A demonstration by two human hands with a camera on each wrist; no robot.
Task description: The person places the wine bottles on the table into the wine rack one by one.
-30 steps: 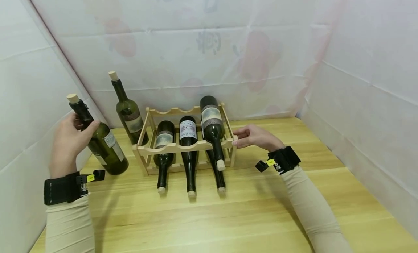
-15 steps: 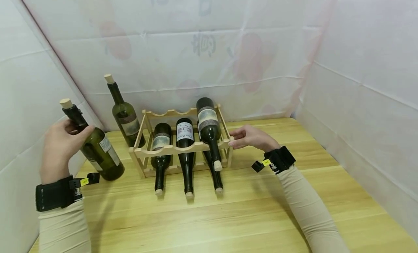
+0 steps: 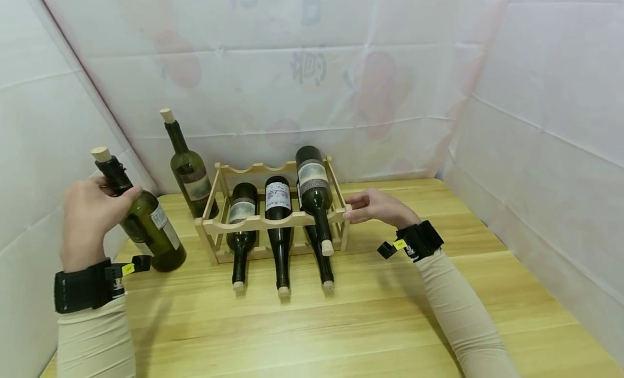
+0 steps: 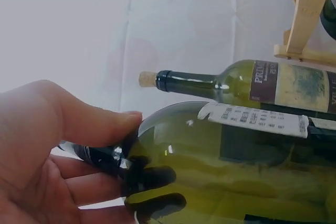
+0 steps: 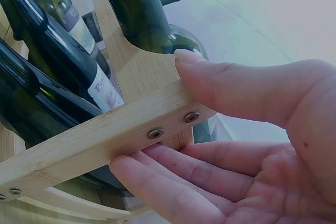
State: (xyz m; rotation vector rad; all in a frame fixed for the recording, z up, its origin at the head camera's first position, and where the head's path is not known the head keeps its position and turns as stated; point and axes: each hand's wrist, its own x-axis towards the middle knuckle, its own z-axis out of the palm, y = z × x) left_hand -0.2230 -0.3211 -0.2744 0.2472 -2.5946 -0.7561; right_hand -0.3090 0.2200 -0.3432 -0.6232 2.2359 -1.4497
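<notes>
At the left in the head view, my left hand [image 3: 95, 218] grips a green wine bottle [image 3: 156, 234] round its neck and upper shoulder. Its cork points up and its base is at the tabletop. The left wrist view shows the thumb on the near side of the neck and fingers behind the glass [image 4: 252, 166]. On the other side, my right hand [image 3: 377, 206] pinches the front right corner of a wooden wine rack [image 3: 253, 222]. In the right wrist view, the thumb lies on top of the rail [image 5: 100, 135] and fingers curl beneath it.
A second corked wine bottle [image 3: 192, 180] stands upright behind, close to the rack's left end. Three bottles lie in the lower tier, necks forward. Another bottle [image 3: 312, 177] lies on the upper tier at the right. White cloth walls [image 3: 302, 96] enclose the wooden table [image 3: 312, 324].
The left hand and its bottle have shifted slightly left and nearer. The right hand keeps its hold on the rack corner. The whole head view has moved a little.
</notes>
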